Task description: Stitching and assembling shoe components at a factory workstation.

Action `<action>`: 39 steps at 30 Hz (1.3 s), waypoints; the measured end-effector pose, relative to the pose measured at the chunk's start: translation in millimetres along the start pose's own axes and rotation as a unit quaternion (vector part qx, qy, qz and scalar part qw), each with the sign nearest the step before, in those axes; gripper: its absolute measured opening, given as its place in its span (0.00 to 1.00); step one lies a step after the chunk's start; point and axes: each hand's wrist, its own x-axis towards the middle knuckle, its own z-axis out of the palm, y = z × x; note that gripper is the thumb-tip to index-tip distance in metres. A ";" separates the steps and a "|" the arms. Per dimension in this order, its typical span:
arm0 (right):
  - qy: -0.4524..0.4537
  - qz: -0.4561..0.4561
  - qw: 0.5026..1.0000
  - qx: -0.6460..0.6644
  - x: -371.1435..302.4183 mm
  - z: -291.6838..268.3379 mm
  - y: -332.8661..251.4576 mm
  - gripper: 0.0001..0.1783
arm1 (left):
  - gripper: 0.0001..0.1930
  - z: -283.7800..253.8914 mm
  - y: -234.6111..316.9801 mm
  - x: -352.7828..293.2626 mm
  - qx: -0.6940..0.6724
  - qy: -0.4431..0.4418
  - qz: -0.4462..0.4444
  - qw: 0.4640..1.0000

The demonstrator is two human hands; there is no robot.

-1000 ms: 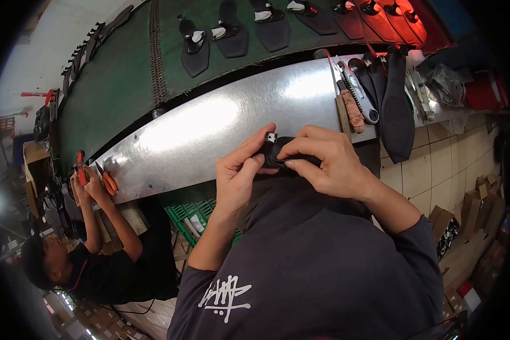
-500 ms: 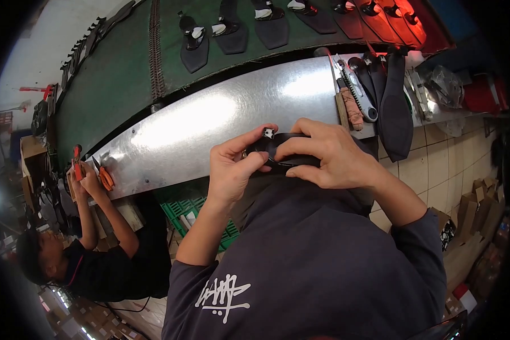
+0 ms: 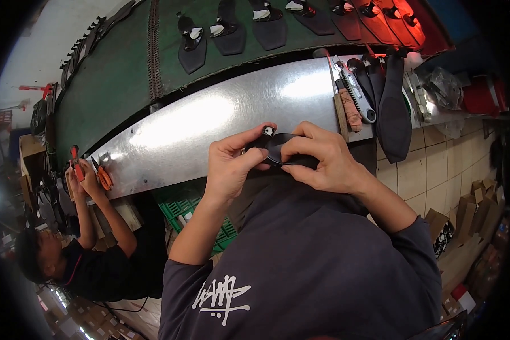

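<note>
Black piece held in both hands by the table's near edge. Left hand: thumb pinching its left end against the fingers. Right hand: fingers curled, gripping its right part; undersides hidden. Judgement: brace left end, press evenly with right, avoid creasing.

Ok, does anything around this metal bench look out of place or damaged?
One black insole sticks out past the front edge of the metal bench, over the cream tiles, which looks untidy. Nothing looks spilled or damaged, though the black footwear piece being held is partly hidden.
</note>
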 end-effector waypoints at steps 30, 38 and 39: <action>0.120 -0.070 0.979 -0.149 -8.6 15.3 -3.3 0.08 | 0.17 -5.3 -1.3 -3.9 0.046 -0.091 -0.097 0.990; 0.119 -0.067 0.983 -0.122 -7.7 9.6 -5.0 0.08 | 0.10 0.1 -9.1 -10.6 0.053 -0.073 -0.056 0.994; 0.103 -0.059 0.984 -0.132 -7.5 7.4 -5.8 0.09 | 0.09 0.0 -9.4 -10.1 0.009 -0.052 -0.082 0.995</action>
